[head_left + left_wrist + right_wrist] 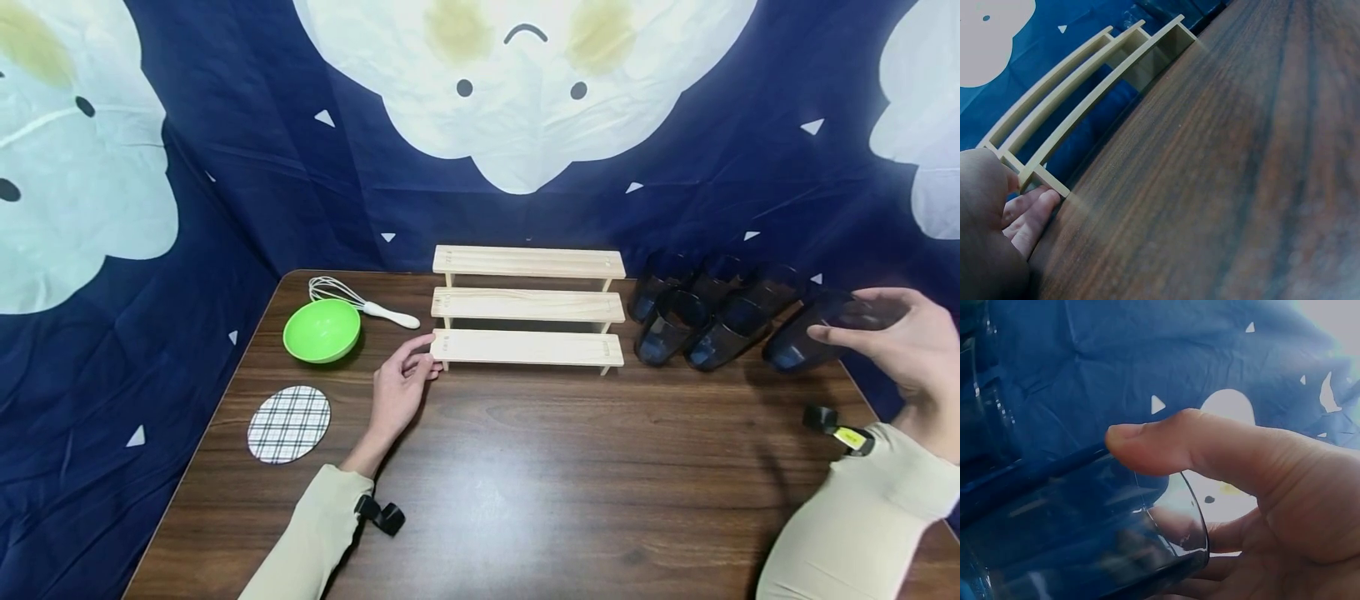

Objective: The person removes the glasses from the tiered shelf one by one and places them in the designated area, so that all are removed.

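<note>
A three-step wooden rack (527,307) stands at the back middle of the brown table (525,483). My left hand (401,385) touches the left end of its lowest step (1047,180), fingers lightly curled against the wood. To the right lie several dark blue tumblers (697,321) on their sides. My right hand (896,342) grips the rightmost tumbler (813,332), thumb (1166,447) over its wall near the rim (1191,519), fingers underneath. The glass is tilted, its mouth toward my palm.
A green bowl (322,330) and a white-handled whisk (360,302) sit at the back left. A plaid oval coaster (289,423) lies in front of them. Blue cloth with white cloud faces (525,83) hangs close behind and beside the table.
</note>
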Available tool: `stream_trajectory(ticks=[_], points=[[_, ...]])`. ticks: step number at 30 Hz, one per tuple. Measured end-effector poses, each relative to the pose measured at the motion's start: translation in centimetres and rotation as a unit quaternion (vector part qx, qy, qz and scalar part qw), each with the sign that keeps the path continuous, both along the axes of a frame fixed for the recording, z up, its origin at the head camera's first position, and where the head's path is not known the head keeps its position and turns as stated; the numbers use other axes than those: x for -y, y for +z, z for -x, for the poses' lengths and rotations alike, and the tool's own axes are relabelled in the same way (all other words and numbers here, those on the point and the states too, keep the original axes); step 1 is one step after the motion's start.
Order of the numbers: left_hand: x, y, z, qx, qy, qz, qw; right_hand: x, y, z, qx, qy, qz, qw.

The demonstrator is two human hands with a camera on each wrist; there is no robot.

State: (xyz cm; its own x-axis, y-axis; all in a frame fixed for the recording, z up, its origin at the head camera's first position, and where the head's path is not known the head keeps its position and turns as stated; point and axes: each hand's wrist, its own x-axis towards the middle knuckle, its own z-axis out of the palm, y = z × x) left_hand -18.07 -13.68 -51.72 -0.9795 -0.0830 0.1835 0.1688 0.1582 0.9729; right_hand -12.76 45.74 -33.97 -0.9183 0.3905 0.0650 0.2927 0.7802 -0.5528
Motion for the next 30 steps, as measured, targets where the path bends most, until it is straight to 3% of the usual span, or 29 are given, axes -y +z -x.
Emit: stream_trajectory(ticks=[8, 17, 30], points=[[0.0, -0.1, 0.0, -0.005, 0.004, 0.0, 1.0, -0.3, -1.4, 0.9, 0.053, 0.051, 0.01, 0.997], [-0.1, 0.2, 0.0, 0.0, 0.002, 0.001, 1.0, -1.0, -2.3, 1.4, 0.059, 0.081, -0.001, 0.995], [-0.1, 0.0, 0.0, -0.007, 0.002, -0.002, 1.0, -1.6, -3.5, 2.0, 0.065, 0.075, 0.02, 0.995]])
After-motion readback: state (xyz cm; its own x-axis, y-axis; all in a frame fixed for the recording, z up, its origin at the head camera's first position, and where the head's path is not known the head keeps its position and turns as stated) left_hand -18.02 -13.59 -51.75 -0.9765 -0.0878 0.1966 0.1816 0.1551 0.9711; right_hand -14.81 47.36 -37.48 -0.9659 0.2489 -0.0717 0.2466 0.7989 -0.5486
